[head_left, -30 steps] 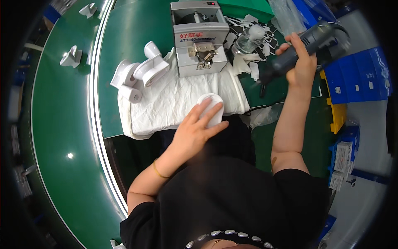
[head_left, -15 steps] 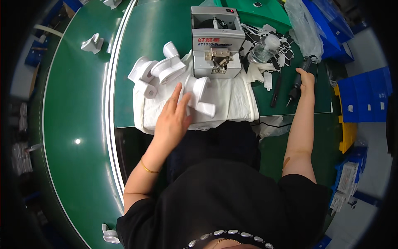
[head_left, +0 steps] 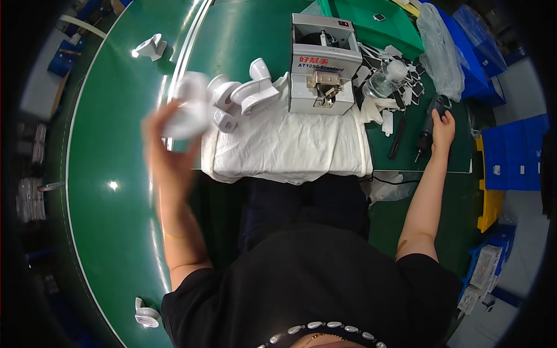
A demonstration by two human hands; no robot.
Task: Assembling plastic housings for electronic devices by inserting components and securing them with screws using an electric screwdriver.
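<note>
Hands apart: your left hand (head_left: 167,148) just carried one white fitting (head_left: 188,110) left off the cloth (head_left: 284,152), apparently done there; right hand (head_left: 444,131) touches the screwdriver (head_left: 426,139) rightward of it, grip unclear.

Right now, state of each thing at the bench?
Left hand: gripping the white part
White part: held, blurred
Right hand: on the electric screwdriver; grip unclear
Electric screwdriver: lying down
Cloth: spread, wrinkled
Two other white parts: by the cloth's far left corner
Machine: upright
Green bin: open-topped
</note>
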